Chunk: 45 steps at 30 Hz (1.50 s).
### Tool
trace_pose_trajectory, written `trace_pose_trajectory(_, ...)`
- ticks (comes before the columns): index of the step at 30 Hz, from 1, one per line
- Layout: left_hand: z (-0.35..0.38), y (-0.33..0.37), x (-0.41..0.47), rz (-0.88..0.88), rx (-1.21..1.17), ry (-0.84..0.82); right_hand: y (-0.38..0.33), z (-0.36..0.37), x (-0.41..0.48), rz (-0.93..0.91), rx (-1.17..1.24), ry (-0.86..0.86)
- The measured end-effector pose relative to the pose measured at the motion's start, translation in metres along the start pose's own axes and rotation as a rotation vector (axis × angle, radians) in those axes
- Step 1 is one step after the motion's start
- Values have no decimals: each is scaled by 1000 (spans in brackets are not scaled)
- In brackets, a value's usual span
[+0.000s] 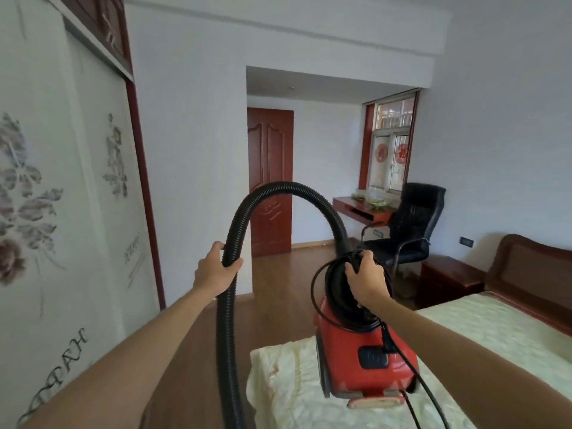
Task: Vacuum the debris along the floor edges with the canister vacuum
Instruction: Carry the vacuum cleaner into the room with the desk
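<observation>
A red canister vacuum hangs in the air above the corner of the bed, carried by its black top handle. My right hand is closed around that handle and a loop of black power cord. A black ribbed hose arches from the vacuum's front up and over to the left, then drops straight down out of view. My left hand grips the hose on its left descending side. The hose's nozzle end is hidden below the frame. The wooden floor runs ahead toward the doorway.
A bed with a pale green cover lies to the lower right, with a wooden headboard and nightstand. A black office chair stands by a red wall desk under the window. A wardrobe with floral sliding doors fills the left; a red door is ahead.
</observation>
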<state>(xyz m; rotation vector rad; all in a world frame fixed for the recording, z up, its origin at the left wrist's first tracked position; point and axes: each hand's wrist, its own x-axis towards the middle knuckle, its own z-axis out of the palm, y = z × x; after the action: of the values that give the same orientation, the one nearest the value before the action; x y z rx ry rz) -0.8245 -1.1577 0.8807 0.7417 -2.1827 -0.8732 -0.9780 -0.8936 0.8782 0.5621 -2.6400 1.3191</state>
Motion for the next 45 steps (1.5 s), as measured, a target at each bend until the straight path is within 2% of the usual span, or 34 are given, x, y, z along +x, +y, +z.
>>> trace_pose_trajectory(10,15,-18,91,-60,7,123,-23,67,101,-93,52,-108)
trace_pose_trajectory(19,13,-61,164,-85,6,202,-49,142,180,-96,110,-184)
trace_pose_trajectory(30,3,-154,312,-94,8,207,-106,270,282,-91,85,-178)
trace_pose_trajectory(39,10,-202,422,-57,5,127,-142,337,355,-72,103,-145)
trace_pose_trajectory(45,27,-236,483,-49,31,130,-153,383,412,-81,111,-145)
